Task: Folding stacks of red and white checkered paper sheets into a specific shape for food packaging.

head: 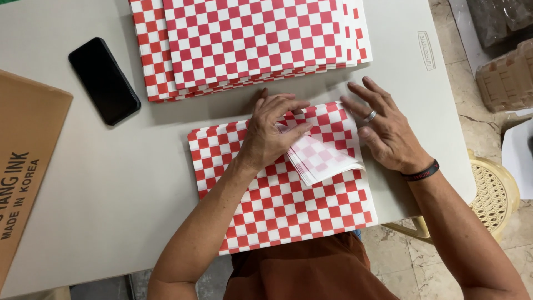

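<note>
A stack of red-and-white checkered paper sheets point(288, 205) lies on the grey table point(111, 183) in front of me. My left hand point(270, 133) presses on the stack and pinches a bundle of sheet corners folded back, showing their pale undersides point(322, 161). My right hand point(383, 128), wearing a ring and a dark wristband, rests flat with fingers spread on the stack's far right edge, beside the fold.
A larger pile of the same checkered sheets point(250, 39) sits at the table's far side. A black phone point(104, 80) lies to the left, near a brown cardboard box point(22, 161). A woven yellow stool point(494, 194) and wrapped bundles point(508, 78) stand on the floor at right.
</note>
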